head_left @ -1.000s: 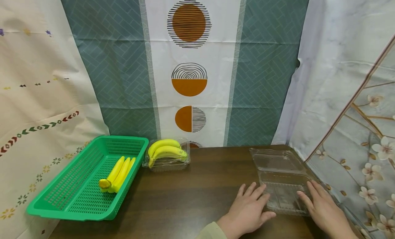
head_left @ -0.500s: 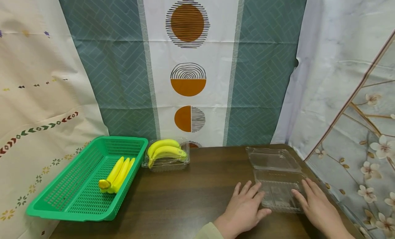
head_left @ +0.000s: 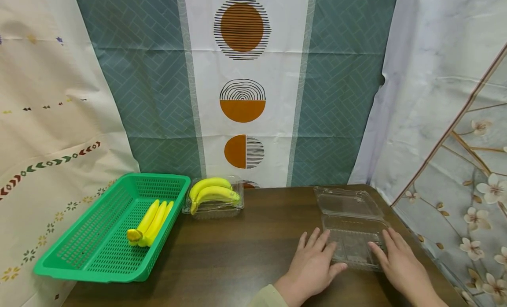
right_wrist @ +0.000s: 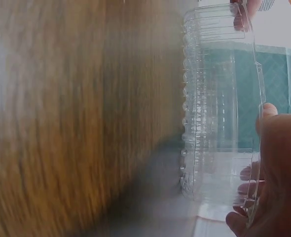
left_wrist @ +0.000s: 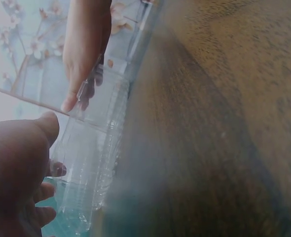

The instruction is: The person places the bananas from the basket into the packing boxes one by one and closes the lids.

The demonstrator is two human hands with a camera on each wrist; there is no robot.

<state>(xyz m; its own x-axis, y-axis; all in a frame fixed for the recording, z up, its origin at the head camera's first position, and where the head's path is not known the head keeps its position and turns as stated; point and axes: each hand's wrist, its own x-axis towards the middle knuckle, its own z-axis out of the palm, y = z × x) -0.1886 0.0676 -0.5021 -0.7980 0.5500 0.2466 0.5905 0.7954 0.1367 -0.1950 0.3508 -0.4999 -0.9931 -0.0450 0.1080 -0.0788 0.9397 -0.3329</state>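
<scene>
A clear plastic clamshell container [head_left: 348,241] lies on the right of the table, its lid [head_left: 350,202] folded back toward the curtain. My right hand [head_left: 404,267] holds its right rim near the front corner, thumb over the edge and fingers along the outer side. In the right wrist view, those fingers [right_wrist: 249,188] show through the plastic. At the container's left side, my left hand [head_left: 309,271] has its fingers stretched forward, fingertips right at the wall, and its thumb out toward the front edge. Only the see-through base shows inside the container.
A green plastic basket [head_left: 51,267] at the left holds a bunch of yellow bananas [head_left: 150,225]. Beside it, at the back, another clear container [head_left: 218,214] has bananas [head_left: 214,194] in it. Curtains [head_left: 336,100] close off the back and both sides of the brown table [head_left: 222,263].
The clear container has slid a little to the left and back, and both hands have moved along with it. The basket and the bananas have stayed put.
</scene>
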